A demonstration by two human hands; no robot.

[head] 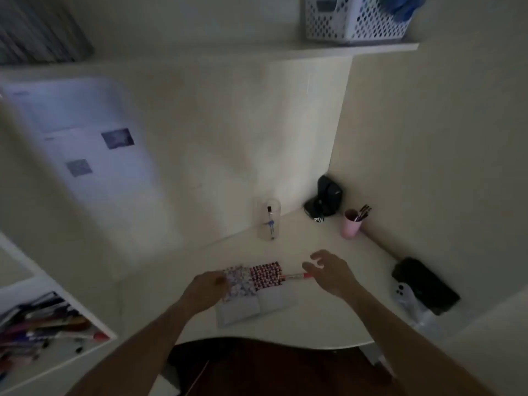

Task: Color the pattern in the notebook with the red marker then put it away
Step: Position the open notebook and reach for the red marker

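Broadly, the white desk (328,318) carries the open notebook (254,292), its patterned upper pages partly filled red, lying straight ahead of the person. Pressed on its left edge is the left hand (207,291); whether it grips anything I cannot tell. Spread wide and empty, the right hand (333,274) hovers just over the red marker (297,276), which lies crosswise beside the notebook's right edge, nearer that hand. Dim light and blur hide the marker's cap.
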